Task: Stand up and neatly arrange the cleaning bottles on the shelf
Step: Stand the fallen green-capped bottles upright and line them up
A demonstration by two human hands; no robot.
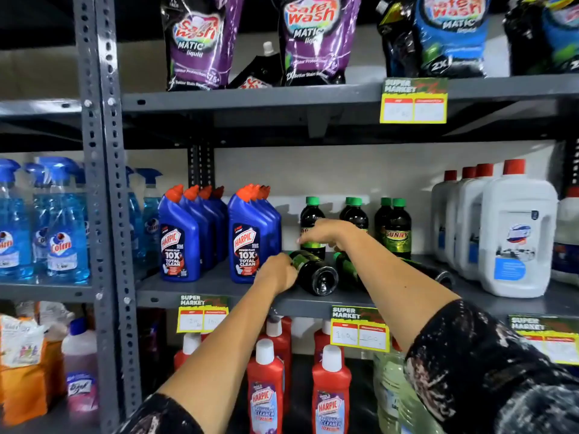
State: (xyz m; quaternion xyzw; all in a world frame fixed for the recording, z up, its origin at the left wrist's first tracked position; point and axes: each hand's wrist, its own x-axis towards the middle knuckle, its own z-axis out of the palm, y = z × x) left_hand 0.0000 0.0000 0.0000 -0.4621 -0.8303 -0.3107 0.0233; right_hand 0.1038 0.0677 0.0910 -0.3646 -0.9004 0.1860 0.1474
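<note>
On the middle shelf (219,286) several dark bottles with green caps stand upright, among them one labelled Sunny (398,230). A dark bottle (316,272) lies on its side with its base toward me; my left hand (277,272) grips its neck end. My right hand (329,233) reaches over it and closes around the front of an upright dark bottle (310,214). A second fallen green-capped bottle (347,267) lies behind my right forearm, mostly hidden. Another dark bottle base (443,277) shows to the right of that arm.
Two rows of blue Harpic bottles (250,242) stand left of my hands. White jugs with red caps (517,233) stand at the right. Blue spray bottles (62,223) fill the left bay. Pouches (200,42) sit above, red Harpic bottles (266,386) below.
</note>
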